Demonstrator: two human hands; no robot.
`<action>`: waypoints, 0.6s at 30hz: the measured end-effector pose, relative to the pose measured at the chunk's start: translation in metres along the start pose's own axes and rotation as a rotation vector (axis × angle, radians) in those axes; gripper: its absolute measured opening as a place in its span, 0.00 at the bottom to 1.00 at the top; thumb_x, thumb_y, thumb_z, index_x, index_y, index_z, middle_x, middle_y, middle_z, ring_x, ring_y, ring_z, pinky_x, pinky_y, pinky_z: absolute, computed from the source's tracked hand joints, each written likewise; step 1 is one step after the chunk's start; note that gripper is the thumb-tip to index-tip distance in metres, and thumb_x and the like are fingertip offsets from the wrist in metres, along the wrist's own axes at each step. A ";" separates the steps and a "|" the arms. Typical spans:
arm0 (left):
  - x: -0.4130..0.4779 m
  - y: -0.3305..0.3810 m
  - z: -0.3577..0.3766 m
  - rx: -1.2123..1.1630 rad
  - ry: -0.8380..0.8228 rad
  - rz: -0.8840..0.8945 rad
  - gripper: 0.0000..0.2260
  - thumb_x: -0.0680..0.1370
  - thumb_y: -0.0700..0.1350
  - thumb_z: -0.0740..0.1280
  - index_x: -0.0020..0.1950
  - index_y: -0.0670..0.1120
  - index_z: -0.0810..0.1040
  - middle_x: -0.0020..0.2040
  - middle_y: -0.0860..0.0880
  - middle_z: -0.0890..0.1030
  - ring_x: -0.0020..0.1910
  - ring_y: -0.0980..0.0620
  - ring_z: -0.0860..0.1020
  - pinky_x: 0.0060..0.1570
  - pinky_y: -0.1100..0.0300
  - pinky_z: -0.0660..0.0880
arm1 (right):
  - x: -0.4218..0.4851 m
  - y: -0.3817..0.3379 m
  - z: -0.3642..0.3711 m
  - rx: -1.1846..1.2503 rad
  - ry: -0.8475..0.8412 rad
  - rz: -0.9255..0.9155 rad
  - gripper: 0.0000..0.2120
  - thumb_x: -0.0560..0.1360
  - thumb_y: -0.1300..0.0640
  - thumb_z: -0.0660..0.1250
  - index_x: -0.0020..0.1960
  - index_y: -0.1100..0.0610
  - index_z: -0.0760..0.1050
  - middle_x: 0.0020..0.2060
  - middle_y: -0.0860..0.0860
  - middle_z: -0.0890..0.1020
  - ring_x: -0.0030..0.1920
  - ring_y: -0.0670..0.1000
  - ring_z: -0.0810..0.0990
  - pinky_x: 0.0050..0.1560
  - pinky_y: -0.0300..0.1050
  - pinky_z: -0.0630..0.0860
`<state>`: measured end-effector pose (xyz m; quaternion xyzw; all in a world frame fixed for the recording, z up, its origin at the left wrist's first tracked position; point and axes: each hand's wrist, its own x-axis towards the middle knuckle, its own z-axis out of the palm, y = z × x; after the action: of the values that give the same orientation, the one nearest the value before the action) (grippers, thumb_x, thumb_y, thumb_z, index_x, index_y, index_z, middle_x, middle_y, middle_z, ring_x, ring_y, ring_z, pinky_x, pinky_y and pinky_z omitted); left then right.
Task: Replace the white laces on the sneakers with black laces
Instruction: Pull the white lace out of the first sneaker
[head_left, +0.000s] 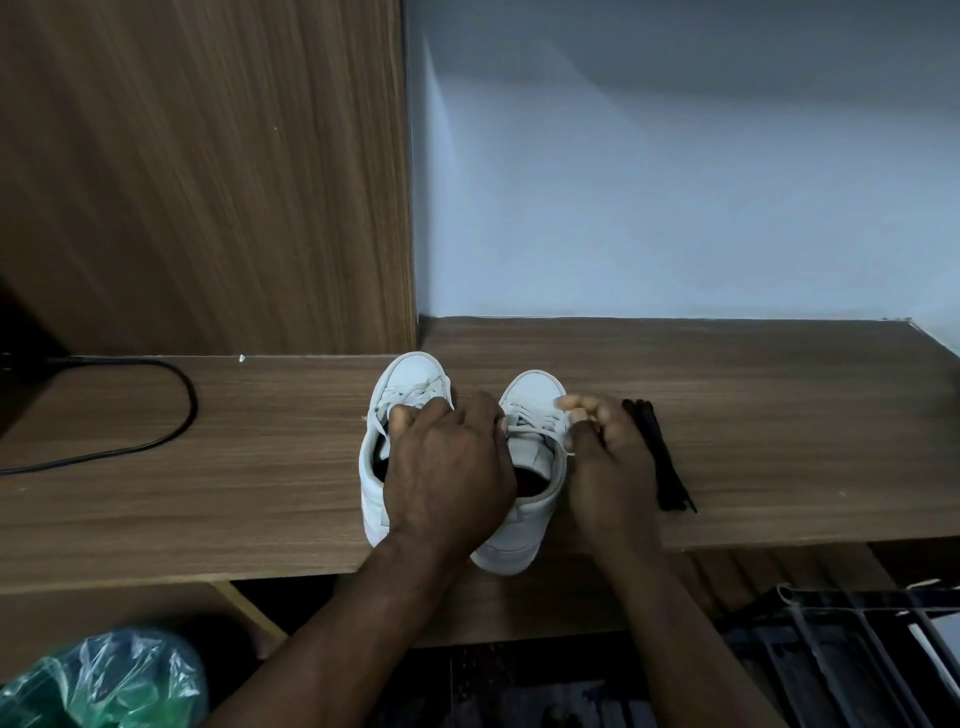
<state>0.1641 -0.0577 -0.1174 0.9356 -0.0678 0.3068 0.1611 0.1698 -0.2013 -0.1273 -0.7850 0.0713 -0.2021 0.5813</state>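
Two white sneakers on the desk (260, 467). The left hand (447, 467) curls over the left sneaker (410, 374); whether it grips cannot be told. The right hand (608, 457) pinches a white lace (540, 440) of the right sneaker (535, 389). Black laces (660, 467) lie just outside this hand.

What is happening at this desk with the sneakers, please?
A person is working on the right sneaker: the right hand pinches its white laces, while the left hand lies curled over the left sneaker, its grip hidden. Neither is relaced yet. The black laces lie bundled on the desk.
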 end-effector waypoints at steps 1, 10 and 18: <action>0.000 0.000 0.000 0.002 -0.009 0.004 0.05 0.77 0.45 0.70 0.43 0.46 0.78 0.31 0.48 0.79 0.35 0.42 0.78 0.45 0.48 0.68 | -0.003 -0.001 0.001 -0.144 -0.035 -0.098 0.10 0.83 0.61 0.65 0.52 0.48 0.81 0.46 0.41 0.83 0.49 0.41 0.79 0.50 0.32 0.72; 0.001 -0.002 0.000 0.002 -0.062 -0.009 0.06 0.77 0.46 0.66 0.52 0.49 0.80 0.37 0.51 0.83 0.40 0.43 0.79 0.47 0.47 0.66 | -0.007 0.003 0.000 -0.219 -0.019 -0.219 0.03 0.81 0.60 0.69 0.48 0.55 0.80 0.43 0.48 0.81 0.46 0.50 0.76 0.47 0.44 0.70; 0.006 -0.005 -0.007 0.046 -0.108 0.003 0.08 0.75 0.49 0.63 0.44 0.50 0.82 0.35 0.52 0.84 0.43 0.45 0.77 0.48 0.48 0.63 | 0.003 0.009 -0.003 0.342 0.011 0.275 0.08 0.83 0.62 0.64 0.46 0.56 0.79 0.39 0.51 0.87 0.41 0.46 0.85 0.44 0.39 0.78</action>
<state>0.1664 -0.0504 -0.1095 0.9541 -0.0710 0.2576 0.1352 0.1726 -0.2079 -0.1341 -0.6567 0.1455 -0.1340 0.7278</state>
